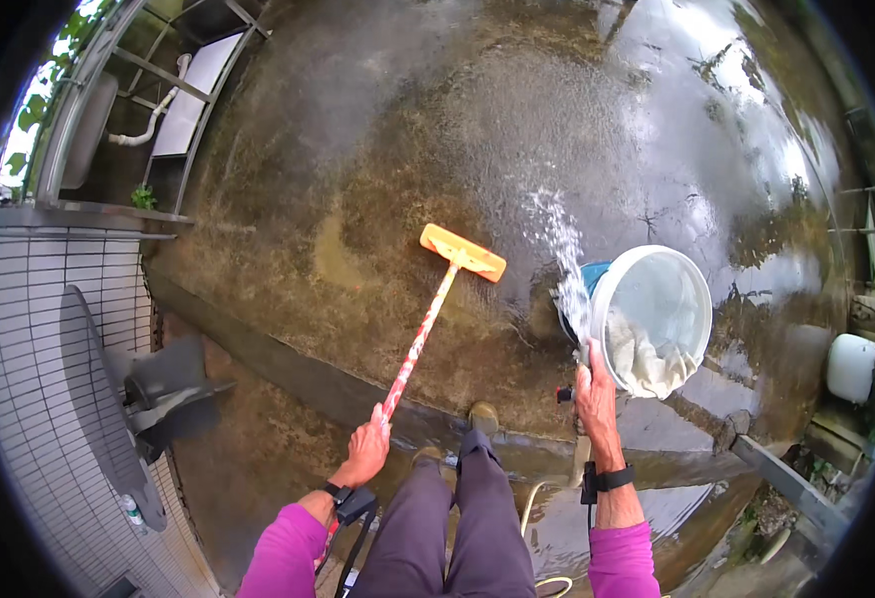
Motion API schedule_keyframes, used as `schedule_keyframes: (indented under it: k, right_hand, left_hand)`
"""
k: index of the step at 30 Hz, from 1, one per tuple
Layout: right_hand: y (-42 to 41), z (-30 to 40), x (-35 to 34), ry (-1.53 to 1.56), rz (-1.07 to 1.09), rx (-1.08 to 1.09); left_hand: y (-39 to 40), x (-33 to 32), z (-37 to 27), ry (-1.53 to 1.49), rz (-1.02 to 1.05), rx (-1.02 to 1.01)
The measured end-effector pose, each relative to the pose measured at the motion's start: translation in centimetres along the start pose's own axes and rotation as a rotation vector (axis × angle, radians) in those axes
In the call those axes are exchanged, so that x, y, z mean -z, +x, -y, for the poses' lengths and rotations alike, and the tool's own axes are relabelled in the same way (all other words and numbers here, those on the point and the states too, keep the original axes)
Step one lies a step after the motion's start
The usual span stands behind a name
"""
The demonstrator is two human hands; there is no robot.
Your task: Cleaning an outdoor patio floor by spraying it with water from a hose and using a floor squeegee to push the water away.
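Note:
My left hand (368, 448) grips the red-and-white handle of a push broom (463, 254), whose orange head rests on the wet concrete floor (377, 172) ahead of me. Water sprays forward from just beyond my right hand (594, 389), whose fingers are closed around what looks like a hose end; the fingers hide most of it. A pale hose (528, 508) runs along the ground by my right leg. Close beyond that hand, a white bucket (706, 295) is tilted with its mouth towards me, a whitish cloth (650, 366) inside. Something blue shows behind the bucket.
A low concrete step edge (317, 374) crosses in front of my feet. On the left are a tiled wall (26, 314), a metal-framed sink stand (183, 97) and a dark bladed object (175, 389). On the right lie a metal beam (789, 478) and a white plastic container (852, 368).

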State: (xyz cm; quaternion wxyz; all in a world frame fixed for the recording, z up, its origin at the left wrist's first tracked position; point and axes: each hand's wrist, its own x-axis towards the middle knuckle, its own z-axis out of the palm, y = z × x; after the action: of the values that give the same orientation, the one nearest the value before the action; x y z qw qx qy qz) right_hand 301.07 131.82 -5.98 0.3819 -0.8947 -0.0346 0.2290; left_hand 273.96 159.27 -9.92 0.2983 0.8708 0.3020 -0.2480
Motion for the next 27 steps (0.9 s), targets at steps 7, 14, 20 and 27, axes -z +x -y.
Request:
schedule_keyframes:
  k: [7, 14, 20, 27]
  right_hand:
    - [8.3, 6.7, -1.1, 0.103, 0.056, -0.090]
    - [4.2, 5.3, 0.7, -0.061, 0.046, -0.218]
    - [7.4, 6.7, -3.2, -0.079, 0.072, -0.212]
    - [11.0, 11.3, -5.7, 0.138, 0.046, -0.345]
  left_hand:
    - [20.4, 2.1, -6.5, 0.009, -0.179, -0.187]
    - [4.7, 4.2, 0.0, 0.081, 0.239, -0.124]
    - [17.4, 6.9, -0.5, 0.334, -0.045, -0.512]
    - [36.2, 12.3, -1.5, 0.297, -0.273, -0.476]
